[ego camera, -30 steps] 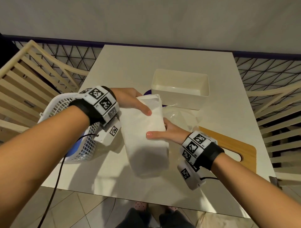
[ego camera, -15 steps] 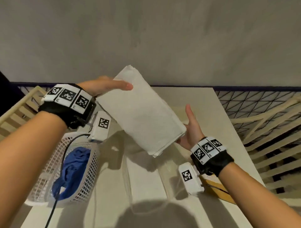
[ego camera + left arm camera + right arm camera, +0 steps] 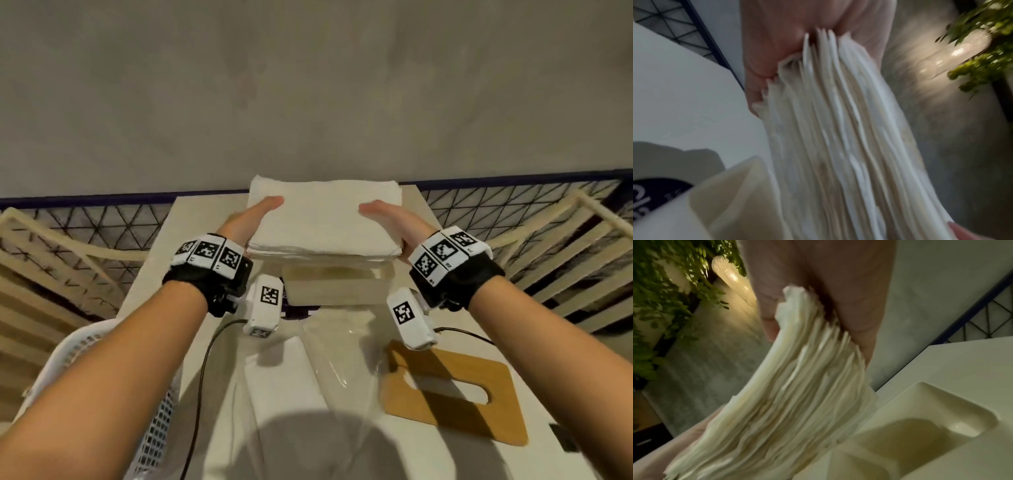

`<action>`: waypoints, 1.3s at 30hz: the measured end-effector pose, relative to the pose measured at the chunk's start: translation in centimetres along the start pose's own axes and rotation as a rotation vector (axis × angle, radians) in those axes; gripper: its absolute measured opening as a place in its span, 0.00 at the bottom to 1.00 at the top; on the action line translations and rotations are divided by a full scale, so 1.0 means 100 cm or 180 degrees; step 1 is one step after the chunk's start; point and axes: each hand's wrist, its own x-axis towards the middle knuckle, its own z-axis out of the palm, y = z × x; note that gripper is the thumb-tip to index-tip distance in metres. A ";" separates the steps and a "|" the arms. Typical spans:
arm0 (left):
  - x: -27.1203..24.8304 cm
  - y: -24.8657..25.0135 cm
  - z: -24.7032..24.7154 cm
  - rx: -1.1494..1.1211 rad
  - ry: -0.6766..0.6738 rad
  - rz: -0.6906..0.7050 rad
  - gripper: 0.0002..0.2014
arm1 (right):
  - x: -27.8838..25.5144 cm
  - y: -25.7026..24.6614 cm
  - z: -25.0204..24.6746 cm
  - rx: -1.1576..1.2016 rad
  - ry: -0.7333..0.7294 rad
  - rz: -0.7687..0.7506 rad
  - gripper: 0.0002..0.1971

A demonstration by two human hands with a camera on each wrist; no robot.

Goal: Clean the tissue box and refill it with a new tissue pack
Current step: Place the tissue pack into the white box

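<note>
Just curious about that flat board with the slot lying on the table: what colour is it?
The board is light brown, like wood or bamboo. The head view shows it best.

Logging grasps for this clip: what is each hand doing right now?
Left hand: grips the left end of the tissue stack.
Right hand: grips its right end, above the open tissue box.

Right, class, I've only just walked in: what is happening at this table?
A person holds a stack of tissues level between both hands, the left hand gripping one end and the right hand the other. The stack hovers just above the open, empty cream tissue box on the table. The wooden lid lies off to the right, and clear wrapping sits nearer.
</note>
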 end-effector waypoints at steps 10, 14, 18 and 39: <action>0.064 -0.028 0.056 0.0452 0.0391 -0.0674 0.37 | 0.083 0.026 -0.040 -0.0349 0.0200 0.0745 0.05; 0.086 -0.037 0.056 -0.0546 0.0227 -0.0430 0.05 | 0.114 0.051 -0.034 -0.0433 0.0169 0.0965 0.34; 0.091 -0.047 0.056 0.0334 0.0261 -0.0883 0.07 | 0.117 0.066 -0.030 -0.0513 0.0429 0.1164 0.31; 0.102 -0.072 0.095 0.3031 0.0064 -0.0969 0.15 | 0.134 0.102 -0.017 -0.1277 0.0535 0.1496 0.36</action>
